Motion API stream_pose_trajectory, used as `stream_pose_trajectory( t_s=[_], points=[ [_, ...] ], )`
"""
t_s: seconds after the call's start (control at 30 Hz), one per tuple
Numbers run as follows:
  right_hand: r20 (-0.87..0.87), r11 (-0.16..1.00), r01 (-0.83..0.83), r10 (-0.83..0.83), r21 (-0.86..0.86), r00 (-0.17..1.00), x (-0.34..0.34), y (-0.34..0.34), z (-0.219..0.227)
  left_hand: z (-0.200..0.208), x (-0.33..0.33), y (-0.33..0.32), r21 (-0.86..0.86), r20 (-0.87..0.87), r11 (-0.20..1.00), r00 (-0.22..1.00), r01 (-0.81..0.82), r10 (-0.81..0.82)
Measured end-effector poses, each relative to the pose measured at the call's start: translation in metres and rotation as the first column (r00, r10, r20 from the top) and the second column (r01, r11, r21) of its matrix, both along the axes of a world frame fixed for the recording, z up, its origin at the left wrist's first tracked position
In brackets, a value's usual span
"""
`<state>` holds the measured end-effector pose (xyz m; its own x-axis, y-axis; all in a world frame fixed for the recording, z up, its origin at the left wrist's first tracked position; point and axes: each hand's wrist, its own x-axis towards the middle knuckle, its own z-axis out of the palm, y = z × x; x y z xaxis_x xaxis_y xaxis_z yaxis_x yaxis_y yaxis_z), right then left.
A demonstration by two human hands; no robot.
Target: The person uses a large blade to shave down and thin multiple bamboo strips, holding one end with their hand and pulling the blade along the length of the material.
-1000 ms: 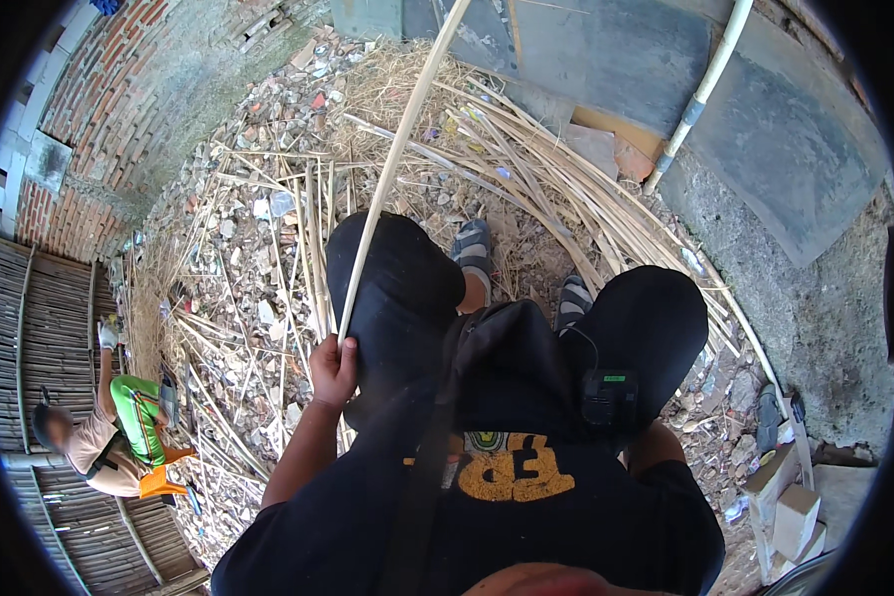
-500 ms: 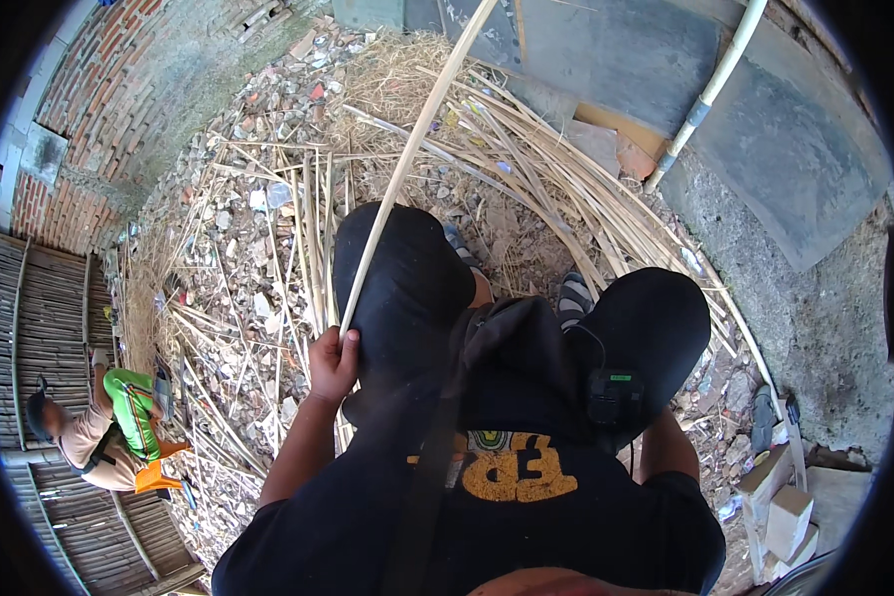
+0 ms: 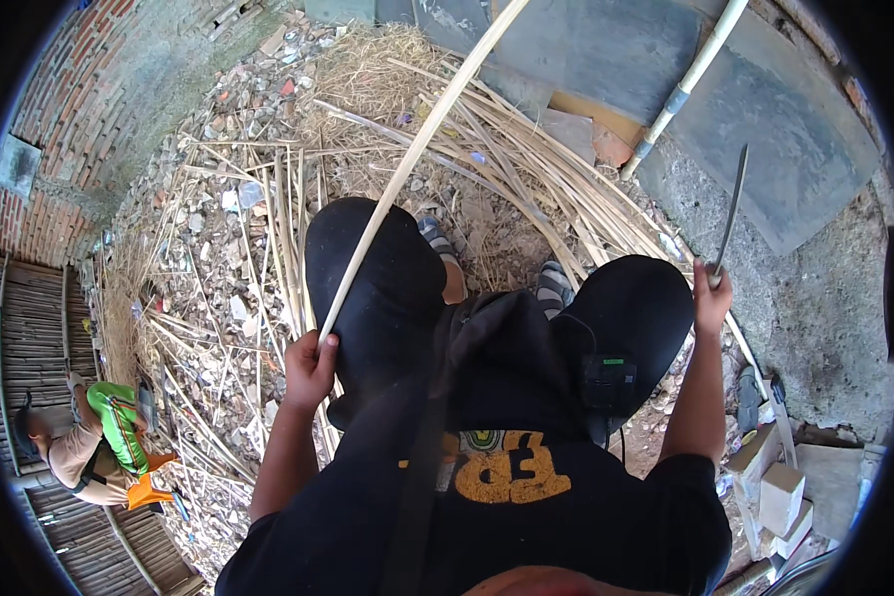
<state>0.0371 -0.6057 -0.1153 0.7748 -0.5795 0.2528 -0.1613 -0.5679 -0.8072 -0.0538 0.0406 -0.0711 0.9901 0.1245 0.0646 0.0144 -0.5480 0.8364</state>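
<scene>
Risen into view, the right hand (image 3: 713, 302) grips a thin knife (image 3: 734, 211) beside the right knee (image 3: 634, 310); the left hand (image 3: 310, 373) pinches 1 pale strip (image 3: 417, 149) slanting over the left knee (image 3: 399, 268) (blade well apart). A slackened right grip could let the blade cut a leg.

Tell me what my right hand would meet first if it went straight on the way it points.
Likely the large grey panel ahead, with the long dark blade in your right hand touching it first; depth is unclear from this view.
</scene>
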Motion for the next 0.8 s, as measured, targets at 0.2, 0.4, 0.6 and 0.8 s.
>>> stream_pose_trajectory(
  t_s=[0.2,0.4,0.6,0.8],
  points=[
    [0.1,0.958,-0.241,0.258,-0.157,0.961,0.053,0.039,0.079,0.022,-0.006,-0.01,0.057,-0.053,0.998,0.999,-0.002,0.005],
    [0.17,0.832,-0.484,0.537,-0.273,0.826,0.095,0.113,0.138,0.041,-0.008,-0.024,0.13,-0.006,0.992,1.0,-0.009,0.01],
    [0.018,0.597,-0.666,0.75,-0.446,0.661,0.133,0.171,0.161,0.029,-0.005,-0.026,0.259,0.066,0.965,0.997,-0.044,0.028],
    [-0.165,0.397,-0.814,0.85,-0.424,0.5,0.161,0.224,0.155,0.05,0.008,-0.038,0.383,-0.044,0.921,0.994,-0.072,0.096]
  ],
)
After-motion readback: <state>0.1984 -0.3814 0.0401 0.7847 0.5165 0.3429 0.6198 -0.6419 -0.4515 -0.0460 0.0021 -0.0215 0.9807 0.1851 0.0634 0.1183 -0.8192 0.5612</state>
